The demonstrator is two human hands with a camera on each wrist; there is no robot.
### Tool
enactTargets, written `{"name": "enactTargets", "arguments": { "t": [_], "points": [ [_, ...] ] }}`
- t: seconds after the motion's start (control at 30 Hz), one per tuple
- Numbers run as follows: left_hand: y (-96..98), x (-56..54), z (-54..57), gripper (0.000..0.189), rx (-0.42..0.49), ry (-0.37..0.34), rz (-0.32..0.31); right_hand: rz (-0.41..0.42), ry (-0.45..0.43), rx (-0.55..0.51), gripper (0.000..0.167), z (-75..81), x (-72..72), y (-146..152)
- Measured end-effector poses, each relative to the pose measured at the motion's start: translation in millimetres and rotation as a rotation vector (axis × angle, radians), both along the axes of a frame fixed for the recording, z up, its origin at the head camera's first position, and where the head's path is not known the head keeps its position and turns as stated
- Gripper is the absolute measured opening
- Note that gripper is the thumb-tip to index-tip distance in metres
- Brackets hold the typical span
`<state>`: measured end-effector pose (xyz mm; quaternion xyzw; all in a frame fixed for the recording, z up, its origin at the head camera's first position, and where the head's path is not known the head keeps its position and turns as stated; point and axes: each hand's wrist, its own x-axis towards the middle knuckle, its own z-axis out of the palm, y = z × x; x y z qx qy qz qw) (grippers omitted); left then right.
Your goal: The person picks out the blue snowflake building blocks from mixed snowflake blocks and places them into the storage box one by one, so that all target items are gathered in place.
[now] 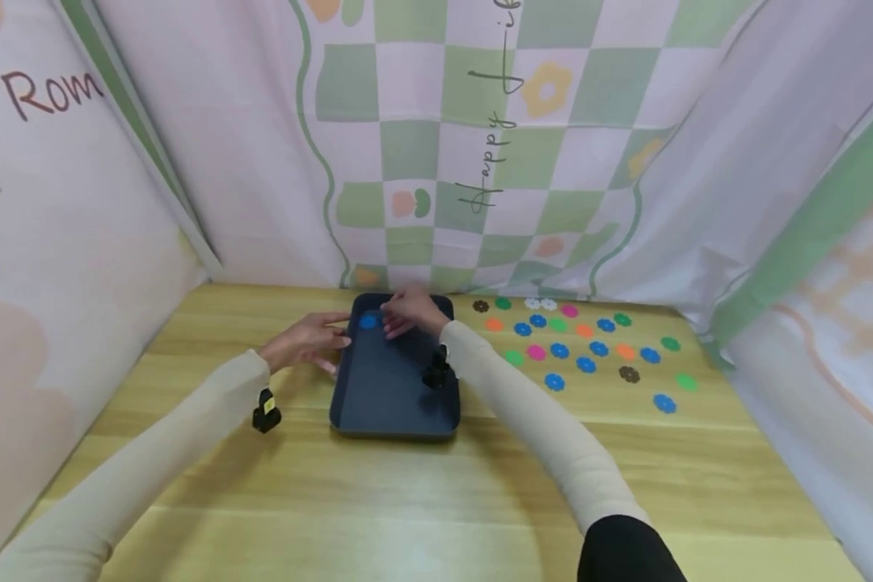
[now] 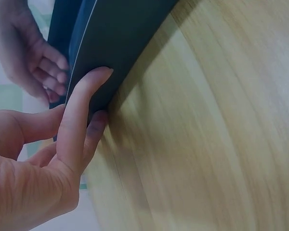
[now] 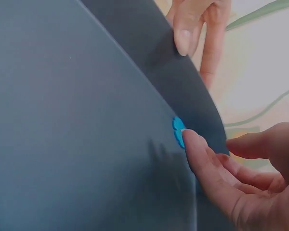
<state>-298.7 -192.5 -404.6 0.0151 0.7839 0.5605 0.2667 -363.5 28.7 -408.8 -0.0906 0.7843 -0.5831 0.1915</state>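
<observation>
A dark blue-grey rectangular tray (image 1: 396, 396) lies on the table with a blue flower-shaped piece (image 1: 368, 321) inside, near its far left corner. My left hand (image 1: 305, 343) holds the tray's left edge: in the left wrist view, fingers (image 2: 89, 86) press the outer wall, and the right wrist view shows a fingertip over the rim. Over the tray's far end is my right hand (image 1: 411, 311), fingers loosely bent, with nothing visible between thumb and fingers. In the right wrist view, one fingertip overlaps the blue piece (image 3: 177, 132); whether it touches is unclear.
Right of the tray, several flower-shaped pieces lie scattered on the wooden table (image 1: 262, 501): blue (image 1: 586, 365), brown (image 1: 629, 374), pink (image 1: 536, 352), orange (image 1: 626, 352), green (image 1: 686, 381) and white (image 1: 548, 305). A patterned curtain (image 1: 407, 162) hangs behind the table.
</observation>
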Motion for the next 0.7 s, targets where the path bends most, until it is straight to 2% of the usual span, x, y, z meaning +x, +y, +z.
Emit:
{"name": "enactTargets", "arguments": {
  "t": [0.23,0.47,0.7],
  "points": [
    [0.9,1.1,1.2,0.070,-0.023,0.015,-0.001,0.054,0.015,0.061,0.031,15.1,7.4,23],
    [1.8,0.1,4.4,0.071,-0.022,0.023,0.000,0.027,0.079,0.082,0.032,32.1,14.1,59],
    [3.5,0.9,4.8,0.076,-0.038,0.033,-0.001,-0.004,0.171,0.149,0.028,30.7,15.8,102]
  ]
}}
